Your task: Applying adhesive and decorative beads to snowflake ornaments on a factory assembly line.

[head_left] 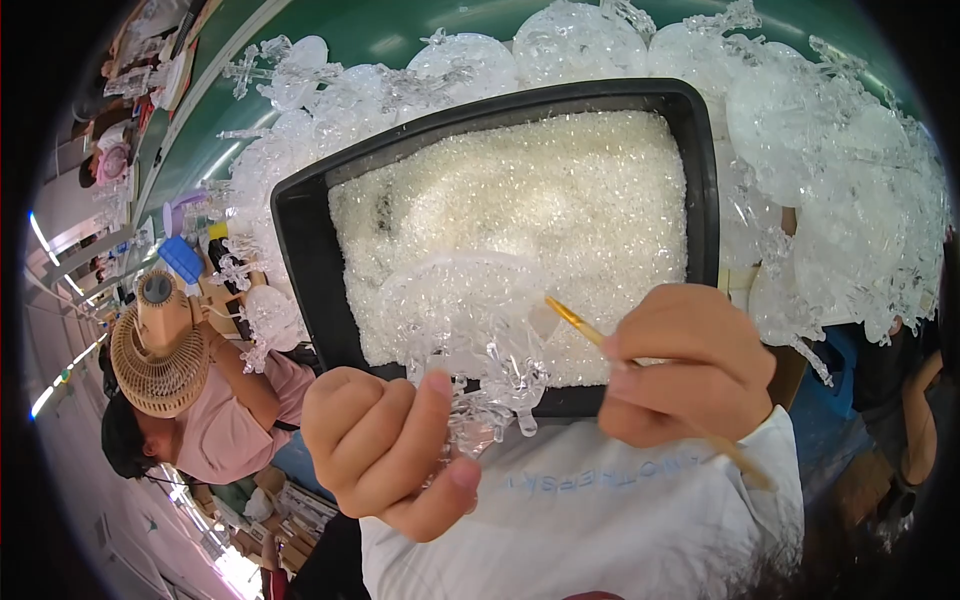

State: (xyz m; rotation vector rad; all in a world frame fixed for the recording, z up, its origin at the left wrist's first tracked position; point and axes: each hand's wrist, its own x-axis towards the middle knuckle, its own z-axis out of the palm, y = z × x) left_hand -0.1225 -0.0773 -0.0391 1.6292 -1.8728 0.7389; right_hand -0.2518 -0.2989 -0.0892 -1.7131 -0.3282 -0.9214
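Around the black tray (708, 210) of clear grains (600, 200), clear ornaments (850, 180) crowd close. Over its near edge, your left hand (385, 450) grips a see-through figure (515, 355), disc end pointing away; your right hand (690, 370) pinches a slanting brush (575, 320), tip far-left.

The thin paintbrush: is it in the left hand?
No, the right hand holds the paintbrush, while the left hand holds a transparent piece.

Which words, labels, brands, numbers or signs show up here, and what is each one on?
White shirt: one line of pale blue lettering, upside down in this view; I won't copy its wording.
Brush in the right hand: no lettering I can make out.
Black tray: none visible.
Anything printed in the background: too small or blurred to read.
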